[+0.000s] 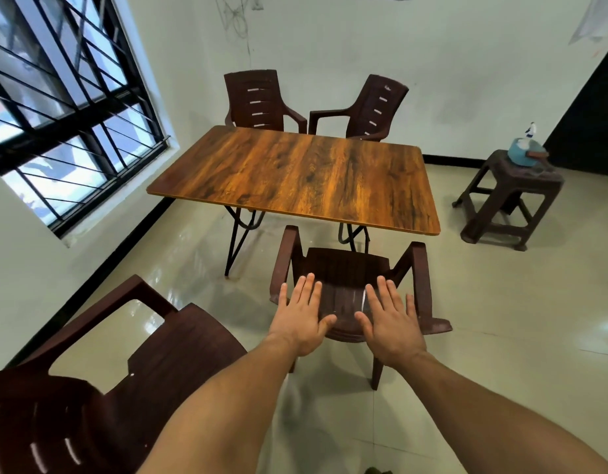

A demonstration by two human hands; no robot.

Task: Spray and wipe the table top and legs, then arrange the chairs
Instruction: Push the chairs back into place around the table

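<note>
Two hands show in the head view: the left hand point(304, 318) and right hand point(391, 321) lie flat, fingers straight and spread, holding nothing, over the backrest of the near chair point(343, 268), which faces the table point(295, 176). Beyond the table stand the far left chair point(258, 97) and far right chair point(372, 107).

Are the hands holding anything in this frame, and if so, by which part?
Nothing is gripped. The left hand and right hand are open, fingers straight, over the backrest of the near chair; contact cannot be told.
</note>
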